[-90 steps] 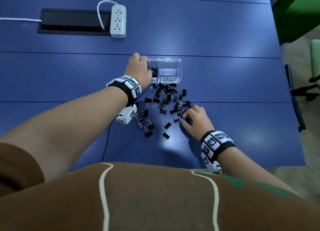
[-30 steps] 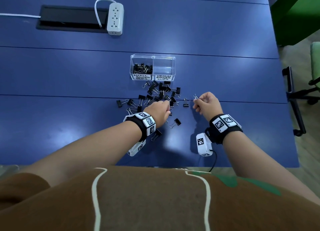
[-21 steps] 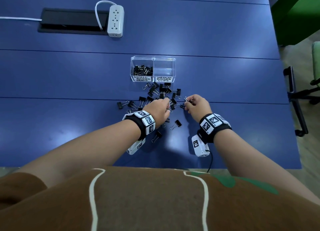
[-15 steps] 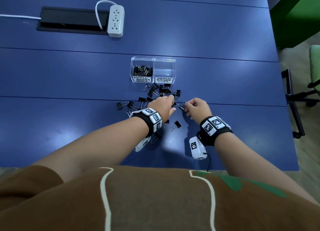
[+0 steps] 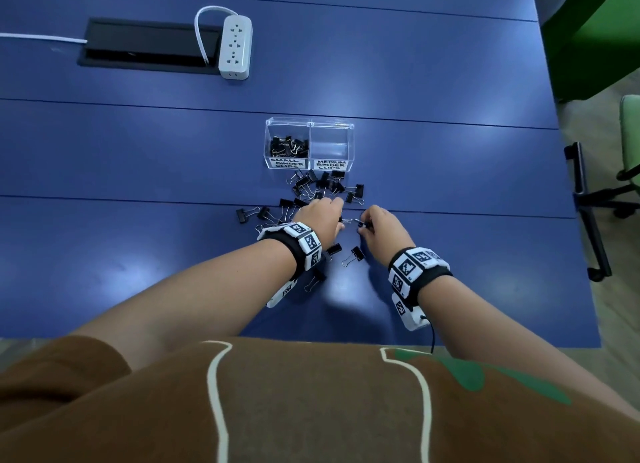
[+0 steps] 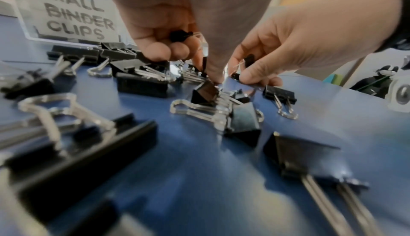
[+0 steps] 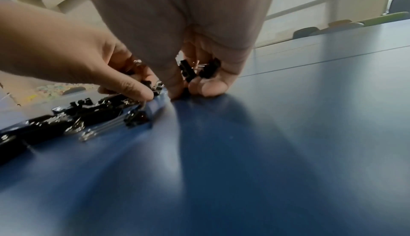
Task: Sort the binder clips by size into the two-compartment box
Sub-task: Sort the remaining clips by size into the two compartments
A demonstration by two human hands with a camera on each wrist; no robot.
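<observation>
The clear two-compartment box stands mid-table. Its left half, labelled small, holds several black clips; the right half, labelled medium, holds none. Loose black binder clips lie scattered in front of it. My left hand is low over the pile, with a small clip tucked under its curled fingers and its fingertips down among the clips. My right hand sits just right of it, holding small clips in its curled palm and pinching at another on the table.
A white power strip and a black cable slot lie at the far left. The table's right edge borders a chair. Larger clips lie close under my left wrist. Bare blue tabletop stretches right of my right hand.
My left hand left the small compartment and came back to the pile. My right hand lifted, then moved left and down, so both hands now nearly meet over the clips.
</observation>
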